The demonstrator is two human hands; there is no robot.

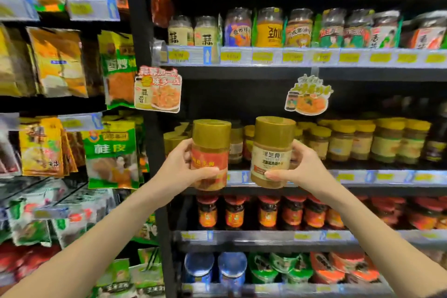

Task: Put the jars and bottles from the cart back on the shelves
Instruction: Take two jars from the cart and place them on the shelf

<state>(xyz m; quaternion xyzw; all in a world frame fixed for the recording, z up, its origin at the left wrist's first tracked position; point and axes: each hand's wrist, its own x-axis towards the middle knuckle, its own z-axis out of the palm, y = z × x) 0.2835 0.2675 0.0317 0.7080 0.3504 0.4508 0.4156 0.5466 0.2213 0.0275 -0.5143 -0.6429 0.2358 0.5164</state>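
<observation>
My left hand (180, 167) grips a gold-lidded jar with an orange-red label (210, 152), held upright in front of the middle shelf (362, 176). My right hand (300, 167) grips a second gold-lidded jar with a beige and dark label (272, 150), also upright, a little to the right at the same height. Both jars hang in the air just before the shelf edge. Behind them stand rows of similar gold- and yellow-lidded jars (338, 143). No cart is in view.
The upper shelf (290, 57) carries several clear-lidded jars. Red-lidded sauce jars (266, 213) fill the shelf below, with blue and green tubs (232, 268) lower still. Hanging spice packets (111, 152) fill the left rack past a black upright post (154, 128). Two promo tags (308, 97) hang down.
</observation>
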